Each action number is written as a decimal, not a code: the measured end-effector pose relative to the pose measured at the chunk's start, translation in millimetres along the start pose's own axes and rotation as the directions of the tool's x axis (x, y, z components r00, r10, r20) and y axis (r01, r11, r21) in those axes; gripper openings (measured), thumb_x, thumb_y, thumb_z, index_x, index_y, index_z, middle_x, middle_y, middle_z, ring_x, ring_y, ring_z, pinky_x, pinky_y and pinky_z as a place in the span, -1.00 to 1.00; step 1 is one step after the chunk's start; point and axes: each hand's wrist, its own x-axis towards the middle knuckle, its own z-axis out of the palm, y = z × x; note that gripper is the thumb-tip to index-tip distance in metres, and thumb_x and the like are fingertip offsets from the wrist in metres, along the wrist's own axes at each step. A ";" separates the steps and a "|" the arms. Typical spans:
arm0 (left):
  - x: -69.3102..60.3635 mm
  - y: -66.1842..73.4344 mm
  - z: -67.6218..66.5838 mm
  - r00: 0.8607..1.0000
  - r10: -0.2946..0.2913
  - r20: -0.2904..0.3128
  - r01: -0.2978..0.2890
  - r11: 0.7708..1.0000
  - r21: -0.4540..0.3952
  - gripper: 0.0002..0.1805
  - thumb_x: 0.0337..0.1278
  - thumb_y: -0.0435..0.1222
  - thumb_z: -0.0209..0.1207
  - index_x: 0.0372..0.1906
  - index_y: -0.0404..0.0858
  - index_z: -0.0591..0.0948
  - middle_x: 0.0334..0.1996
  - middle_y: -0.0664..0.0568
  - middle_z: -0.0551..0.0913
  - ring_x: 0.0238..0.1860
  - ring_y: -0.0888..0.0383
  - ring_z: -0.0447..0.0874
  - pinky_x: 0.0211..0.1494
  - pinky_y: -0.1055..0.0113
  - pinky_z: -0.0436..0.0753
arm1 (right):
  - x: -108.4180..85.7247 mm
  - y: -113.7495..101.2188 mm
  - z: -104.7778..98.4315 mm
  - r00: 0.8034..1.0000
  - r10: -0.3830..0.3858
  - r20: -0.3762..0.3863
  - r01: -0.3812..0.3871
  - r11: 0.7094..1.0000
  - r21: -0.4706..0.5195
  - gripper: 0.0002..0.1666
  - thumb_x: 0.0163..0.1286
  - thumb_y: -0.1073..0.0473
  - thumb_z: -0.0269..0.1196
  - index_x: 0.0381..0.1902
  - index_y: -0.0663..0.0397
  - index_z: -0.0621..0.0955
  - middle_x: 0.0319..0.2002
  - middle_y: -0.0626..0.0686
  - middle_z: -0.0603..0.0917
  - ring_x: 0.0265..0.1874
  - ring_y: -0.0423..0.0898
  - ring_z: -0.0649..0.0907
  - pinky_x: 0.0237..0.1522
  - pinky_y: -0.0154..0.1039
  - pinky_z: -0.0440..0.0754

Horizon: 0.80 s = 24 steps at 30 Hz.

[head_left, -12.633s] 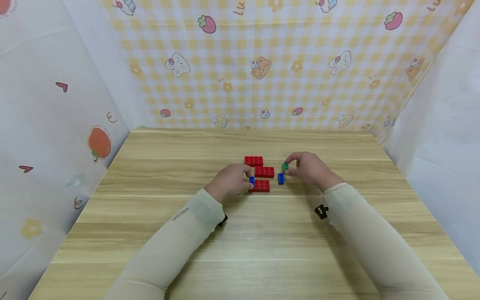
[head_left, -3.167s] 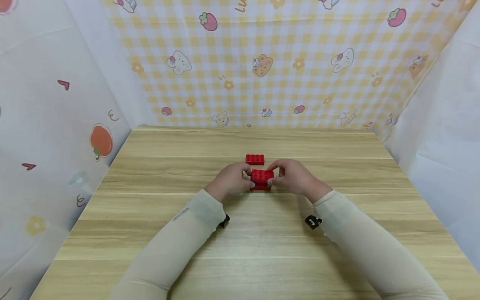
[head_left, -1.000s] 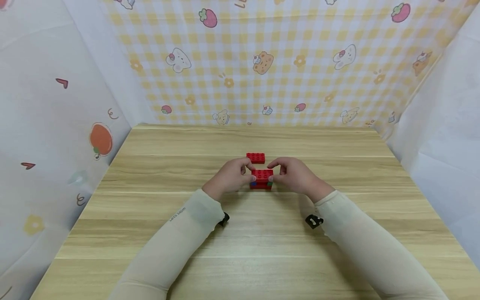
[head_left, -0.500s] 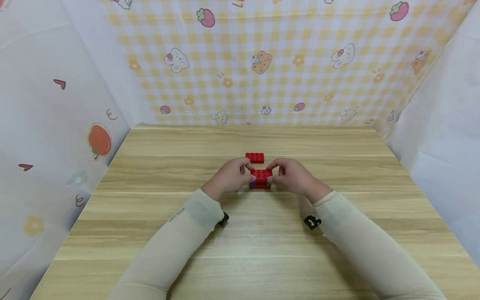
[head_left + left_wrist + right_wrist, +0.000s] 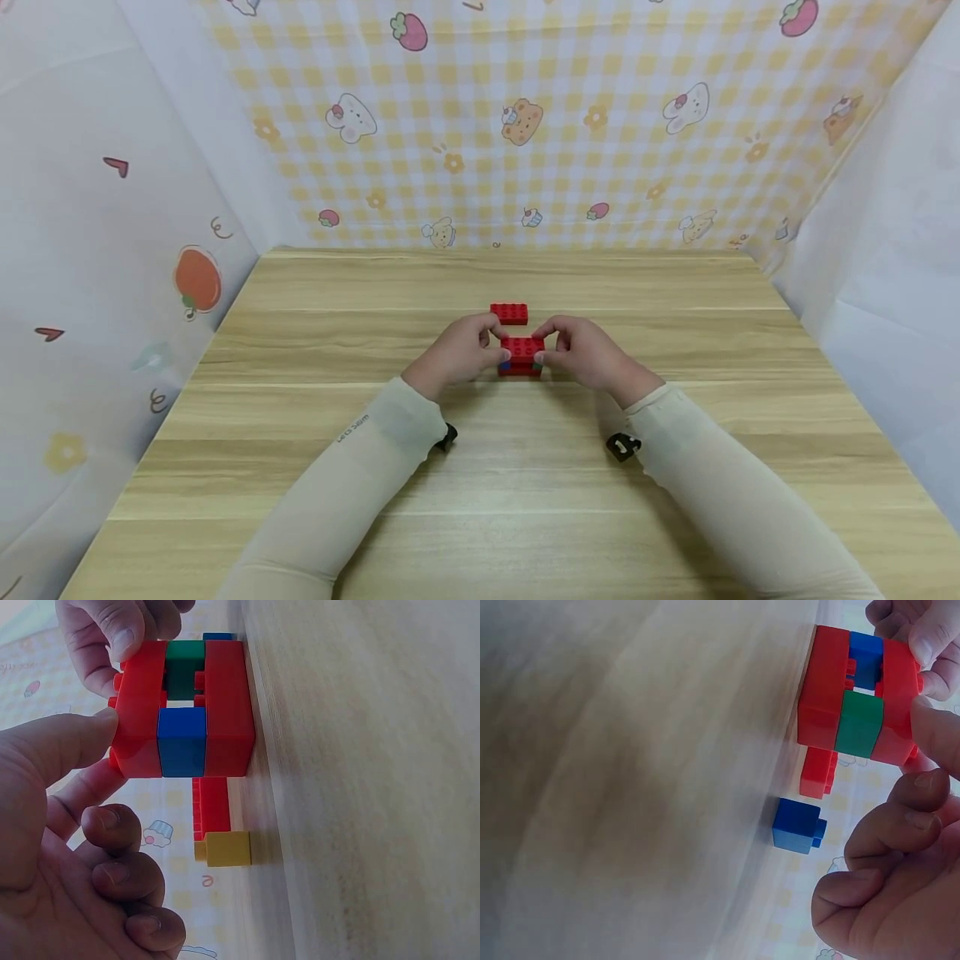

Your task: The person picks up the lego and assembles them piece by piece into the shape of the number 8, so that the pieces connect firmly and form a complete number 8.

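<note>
A small stack of toy building bricks stands on the table. Its lower red brick (image 5: 229, 712) carries a blue brick (image 5: 182, 742) at the left end and a green brick (image 5: 860, 724) at the right end, with a gap between them. Across both lies an upper red brick (image 5: 522, 346), studs up. My left hand (image 5: 459, 356) pinches this upper brick's left end between thumb and index finger. At the opposite end, my right hand (image 5: 588, 354) does the same. In both wrist views the other fingers are curled away from the bricks.
Behind the stack lies a loose red brick (image 5: 509, 313). A yellow brick (image 5: 227, 849) shows in the left wrist view, and a separate blue brick (image 5: 795, 825) in the right wrist view. A patterned cloth (image 5: 480, 150) hangs behind the wooden table (image 5: 495, 500).
Earlier, the red bricks lay apart while my hands held a blue and a green brick. The upper red brick was then tilted over them, and now sits level. Little differs over the last second.
</note>
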 end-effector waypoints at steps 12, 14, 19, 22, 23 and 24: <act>1.0 -1.2 0.6 1.000 0.000 0.000 0.000 1.000 -0.024 -0.77 0.39 -0.22 0.34 0.05 -0.11 0.65 -0.53 0.05 0.36 -0.59 0.13 0.29 -0.48 0.32 0.31 | -2.6 1.5 4.6 1.000 -0.005 -0.026 0.006 0.999 0.035 -0.66 0.46 0.19 0.41 0.15 0.09 0.67 -0.55 -0.01 0.44 -0.57 -0.10 0.43 -0.53 -0.29 0.39; 0.9 -0.9 0.2 1.000 0.003 0.002 -0.002 1.000 -0.028 -0.76 0.39 -0.23 0.34 0.07 -0.12 0.65 -0.52 0.05 0.37 -0.58 0.13 0.29 -0.47 0.32 0.31 | -3.4 -0.4 4.6 1.000 0.000 -0.030 0.001 0.999 0.038 -0.66 0.47 0.20 0.40 0.15 0.08 0.68 -0.56 -0.01 0.44 -0.58 -0.10 0.43 -0.54 -0.28 0.39; 0.4 -0.7 -0.1 1.000 0.009 0.009 -0.008 0.999 -0.031 -0.75 0.40 -0.22 0.34 0.09 -0.13 0.65 -0.52 0.05 0.37 -0.56 0.13 0.30 -0.45 0.31 0.32 | -4.4 -2.5 4.8 0.999 0.011 -0.035 -0.010 0.999 0.032 -0.67 0.47 0.20 0.40 0.15 0.08 0.68 -0.56 -0.02 0.44 -0.60 -0.11 0.43 -0.55 -0.28 0.39; -0.2 -2.0 -0.5 1.000 0.016 0.008 -0.016 0.999 -0.028 -0.75 0.40 -0.21 0.34 0.09 -0.13 0.65 -0.53 0.05 0.35 -0.57 0.14 0.29 -0.44 0.31 0.32 | -4.7 -3.3 4.8 0.999 0.017 -0.032 -0.016 0.999 0.035 -0.66 0.47 0.20 0.40 0.16 0.08 0.68 -0.56 -0.02 0.43 -0.60 -0.11 0.42 -0.55 -0.28 0.39; -0.5 -2.6 -0.8 1.000 0.019 0.009 -0.019 0.999 -0.028 -0.75 0.40 -0.21 0.34 0.09 -0.13 0.65 -0.54 0.06 0.34 -0.57 0.14 0.28 -0.44 0.31 0.32 | -4.9 -3.4 4.8 0.999 0.018 -0.032 -0.017 0.999 0.037 -0.66 0.47 0.20 0.40 0.16 0.09 0.68 -0.56 -0.02 0.43 -0.60 -0.11 0.42 -0.55 -0.28 0.39; -0.8 -3.2 -1.3 1.000 0.022 0.012 -0.021 0.999 -0.028 -0.75 0.40 -0.21 0.34 0.09 -0.12 0.66 -0.54 0.06 0.34 -0.58 0.14 0.28 -0.44 0.32 0.32 | -4.9 -3.5 4.9 0.999 0.020 -0.031 -0.019 0.999 0.039 -0.66 0.47 0.20 0.40 0.16 0.08 0.68 -0.56 -0.02 0.44 -0.60 -0.11 0.42 -0.55 -0.28 0.39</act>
